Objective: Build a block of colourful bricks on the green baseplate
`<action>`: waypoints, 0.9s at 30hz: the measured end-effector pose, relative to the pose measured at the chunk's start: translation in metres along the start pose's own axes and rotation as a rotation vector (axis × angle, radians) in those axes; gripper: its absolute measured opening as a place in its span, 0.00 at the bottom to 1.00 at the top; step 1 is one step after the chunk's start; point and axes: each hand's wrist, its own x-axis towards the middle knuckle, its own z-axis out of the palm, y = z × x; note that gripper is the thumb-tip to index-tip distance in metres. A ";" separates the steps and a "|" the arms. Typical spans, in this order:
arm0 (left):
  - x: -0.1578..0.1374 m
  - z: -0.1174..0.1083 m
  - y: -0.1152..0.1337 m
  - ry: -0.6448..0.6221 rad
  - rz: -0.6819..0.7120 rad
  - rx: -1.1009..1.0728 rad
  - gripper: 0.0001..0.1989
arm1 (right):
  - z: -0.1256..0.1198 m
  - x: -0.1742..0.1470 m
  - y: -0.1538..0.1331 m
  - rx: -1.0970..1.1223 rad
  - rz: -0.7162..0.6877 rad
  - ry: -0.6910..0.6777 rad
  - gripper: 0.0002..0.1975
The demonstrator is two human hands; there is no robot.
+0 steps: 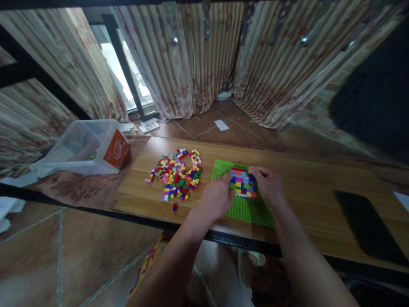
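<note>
A low block of multicoloured toy bricks [242,182] stands on a green studded baseplate [246,213], right of the table's middle. My left hand [219,197] has its fingers curled and closed against the left side of this brick structure. At the far right corner, my right hand [269,184] pinches the structure's edge; a small yellowish spot shows by its fingertips, too small to name. The undersides of both hands' fingers are hidden. To the left, a spread of loose toy bricks [175,172] lies on the wooden table [140,192].
One small red and blue brick piece [174,207] lies apart near the front edge. A clear plastic tub [76,164] with an orange label stands left of the board. A flat black object [367,224] rests at the right. Striped curtains [204,64] hang behind.
</note>
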 end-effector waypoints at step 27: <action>-0.004 -0.073 -0.069 0.941 -0.176 -0.861 0.08 | 0.053 -0.090 -0.069 -0.146 -0.415 -0.178 0.10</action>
